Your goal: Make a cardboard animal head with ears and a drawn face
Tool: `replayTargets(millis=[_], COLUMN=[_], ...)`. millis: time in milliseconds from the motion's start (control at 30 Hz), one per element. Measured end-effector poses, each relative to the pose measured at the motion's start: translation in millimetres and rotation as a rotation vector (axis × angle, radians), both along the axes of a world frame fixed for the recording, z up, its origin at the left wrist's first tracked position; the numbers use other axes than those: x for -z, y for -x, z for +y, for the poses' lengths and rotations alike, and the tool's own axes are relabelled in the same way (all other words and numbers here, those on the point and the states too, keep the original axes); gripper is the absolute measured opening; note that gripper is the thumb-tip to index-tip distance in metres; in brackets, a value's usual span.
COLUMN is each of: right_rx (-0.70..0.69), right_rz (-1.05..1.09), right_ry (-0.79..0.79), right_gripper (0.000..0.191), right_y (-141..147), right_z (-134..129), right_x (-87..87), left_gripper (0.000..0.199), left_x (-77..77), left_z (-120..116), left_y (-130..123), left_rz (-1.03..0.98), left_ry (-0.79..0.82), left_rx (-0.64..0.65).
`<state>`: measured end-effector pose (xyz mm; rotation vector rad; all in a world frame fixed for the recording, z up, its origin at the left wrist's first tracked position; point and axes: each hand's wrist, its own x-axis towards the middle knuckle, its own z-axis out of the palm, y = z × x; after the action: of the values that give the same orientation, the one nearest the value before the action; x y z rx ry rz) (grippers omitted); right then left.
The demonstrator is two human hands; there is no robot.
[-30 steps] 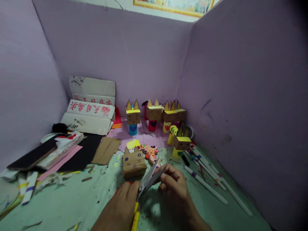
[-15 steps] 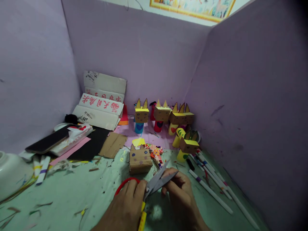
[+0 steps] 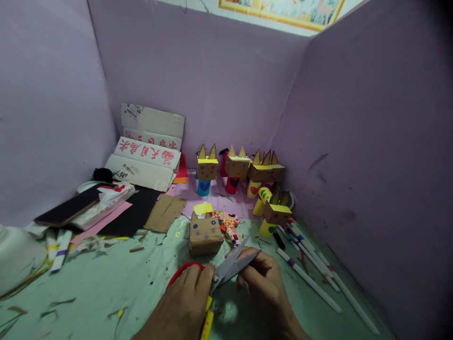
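Observation:
My left hand (image 3: 187,297) is wrapped round the handles of a pair of scissors (image 3: 228,270), one red, one yellow. The blades stand part way apart and point away to the right. My right hand (image 3: 267,288) is beside the blade tips, its thumb and fingers pinched together behind them. Whatever it holds is hidden by the blades and fingers. Just beyond the scissors sits a brown cardboard box head (image 3: 205,236) with drawn eyes, spots and two pointed ears. A piece of colourful patterned paper (image 3: 230,227) lies against its right side.
Several box-headed figures on paper tubes stand at the back, including a blue one (image 3: 204,187) and a yellow one (image 3: 268,227). Markers (image 3: 311,278) lie at right. Folded cardboard (image 3: 141,172), black paper (image 3: 132,215) and a white bowl (image 3: 19,257) are at left. Paper scraps litter the green cloth.
The view has shifted very slightly. Both hands and the scissors keep nearly the same pose, with the blades still part way apart.

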<state>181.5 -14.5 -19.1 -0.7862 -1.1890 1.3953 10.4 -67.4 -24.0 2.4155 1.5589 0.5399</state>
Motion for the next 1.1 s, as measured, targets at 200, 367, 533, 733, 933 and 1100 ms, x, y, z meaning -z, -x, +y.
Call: replayTargets(millis=[200,367,533,733,933,1100], right_rx=[-0.028,-0.031,-0.026,-0.023,-0.033,-0.049], right_rz=[0.054,0.058,-0.005,-0.018,-0.005,0.035], right_ry=[0.02,0.025,-0.009,-0.021,-0.053,-0.045], right_gripper=[0.005,0.007,0.01,0.012,0.012,0.011], right_y=[-1.3,-1.8,-1.4,-1.4,-2.3,-2.1], right_z=[1.5,2.9,3.7,4.1,4.0,3.8], right_x=[-0.6,-3.8,-9.2,-4.8,-1.3,-3.2], left_gripper=[0.053,0.052,0.051,0.052,0.058,0.056], left_x=[-3.6,-5.4,-5.3,-6.3,-8.2,-3.7], left_z=[-0.9,-0.7,-0.7,-1.4,-2.2,-1.5], left_y=[-0.3,0.5,0.4,0.4,1.4,0.0], left_rz=[-0.035,-0.014,0.009,0.012,0.056,0.033], left_ry=[-0.036,-0.015,-0.035,-0.088,-0.118,-0.158], left_rx=[0.033,0.053,0.056,0.049,0.058,0.054])
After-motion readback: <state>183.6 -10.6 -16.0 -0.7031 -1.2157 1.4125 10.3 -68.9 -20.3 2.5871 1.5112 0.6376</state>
